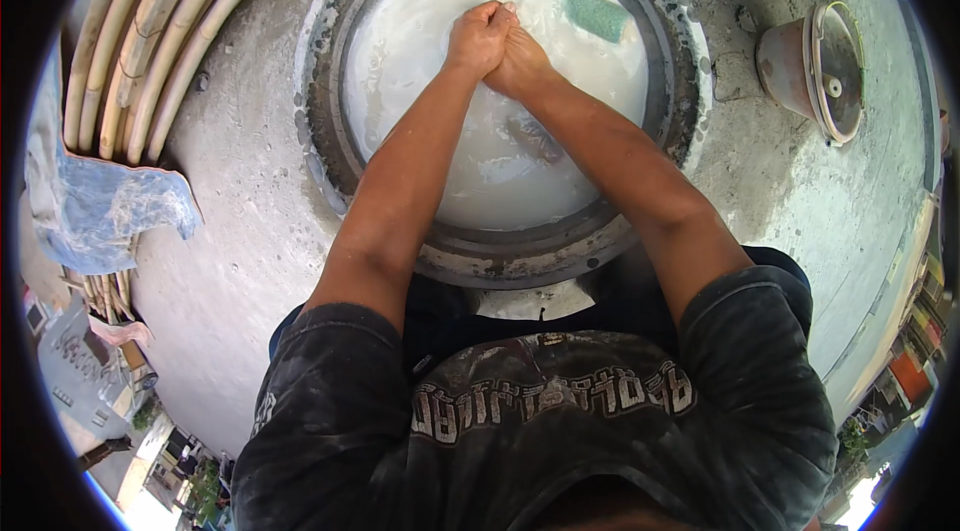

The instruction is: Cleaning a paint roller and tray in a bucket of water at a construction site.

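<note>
"Where is the sponge?"

"The green sponge [597, 17] lies to the right of both hands and slightly beyond them, in the milky liquid [480, 196], apart from the fingers. Its long axis slants from far left to near right."

"Which hand is nearer?"

"The right hand [520, 63], by a small margin; the left hand [478, 39] sits just beside it, on the far side from the sponge."

"And their pose?"

"Pressed together over the round tub [500, 256], fingers curled inward and meeting at the far end. Whether anything is pinched between the palms, I cannot tell. Both forearms reach forward from the body and converge at the wrists."

"Anything farther out?"

"A bucket [787, 71], tilted, well to the right of the hands; poles [130, 81] well to their left."
</note>
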A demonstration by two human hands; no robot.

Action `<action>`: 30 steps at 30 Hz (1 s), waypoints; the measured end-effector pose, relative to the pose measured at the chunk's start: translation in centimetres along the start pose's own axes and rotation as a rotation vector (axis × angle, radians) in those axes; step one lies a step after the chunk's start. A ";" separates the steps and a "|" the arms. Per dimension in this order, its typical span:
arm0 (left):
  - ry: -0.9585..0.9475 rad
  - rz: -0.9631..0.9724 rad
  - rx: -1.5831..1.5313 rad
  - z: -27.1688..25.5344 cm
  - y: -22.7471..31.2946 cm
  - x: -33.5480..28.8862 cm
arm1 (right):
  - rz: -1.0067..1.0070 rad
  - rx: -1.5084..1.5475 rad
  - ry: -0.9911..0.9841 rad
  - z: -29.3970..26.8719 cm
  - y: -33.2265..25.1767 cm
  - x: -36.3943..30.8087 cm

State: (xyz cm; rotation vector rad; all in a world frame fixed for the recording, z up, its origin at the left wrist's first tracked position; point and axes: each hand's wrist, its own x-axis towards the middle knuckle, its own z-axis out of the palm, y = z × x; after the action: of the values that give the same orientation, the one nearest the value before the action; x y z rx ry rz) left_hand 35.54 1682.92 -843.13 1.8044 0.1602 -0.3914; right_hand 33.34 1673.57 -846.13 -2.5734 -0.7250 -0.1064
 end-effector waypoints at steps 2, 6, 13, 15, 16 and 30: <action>-0.051 -0.011 -0.116 0.9 1.0 0.6 | 0.040 -0.069 0.025 0.2 1.7 0.0; 0.305 0.453 0.252 -0.1 -0.8 -1.1 | 0.020 -0.183 -0.299 -4.7 -2.2 2.6; 0.106 -0.193 -0.341 0.5 2.7 0.7 | 0.265 -0.208 -0.229 -5.1 -1.1 2.2; 0.038 -0.101 -0.241 0.8 1.9 -0.6 | 0.256 -0.285 -0.362 -6.7 -2.4 2.9; 0.128 -0.093 -0.136 1.3 1.3 -1.2 | 0.243 -0.370 -0.486 -7.4 -3.3 3.4; -0.081 -0.077 -0.571 -0.9 1.8 -0.9 | 0.211 -0.401 -0.285 -3.4 -3.3 1.0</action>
State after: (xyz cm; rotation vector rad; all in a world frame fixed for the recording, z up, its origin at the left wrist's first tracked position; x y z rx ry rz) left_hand 35.40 1683.41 -841.00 1.2216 0.2565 -0.4224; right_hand 32.71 1675.00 -841.57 -3.0739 -0.5693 0.2075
